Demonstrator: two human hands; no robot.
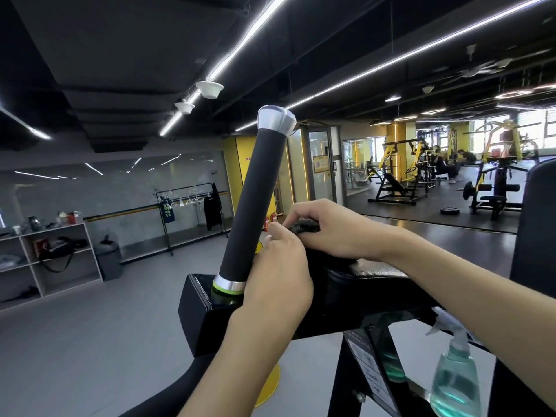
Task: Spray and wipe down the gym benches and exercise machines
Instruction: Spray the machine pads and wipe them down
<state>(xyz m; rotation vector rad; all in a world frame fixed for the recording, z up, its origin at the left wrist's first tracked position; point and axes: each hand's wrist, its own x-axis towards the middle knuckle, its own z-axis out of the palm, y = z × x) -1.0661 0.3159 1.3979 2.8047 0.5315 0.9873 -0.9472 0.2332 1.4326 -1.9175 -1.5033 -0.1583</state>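
Note:
A black machine handle (254, 203) with a silver cap rises at a slant from a black frame beam (210, 320) in front of me. My left hand (278, 275) sits just right of the handle's base, fingers curled, pinching the edge of a dark cloth (304, 225). My right hand (328, 230) lies over that cloth on top of the beam, fingers curled round it. A clear spray bottle (455, 377) with greenish liquid hangs or stands at the lower right, below my right forearm; neither hand touches it.
White shelving (54, 260) and a grey bin (109, 260) stand at the left wall, a clothes rack (192, 212) behind. Yellow-and-black weight machines (403, 179) fill the back right. A black pad (535, 224) rises at the right edge. Grey floor spreads out to the left.

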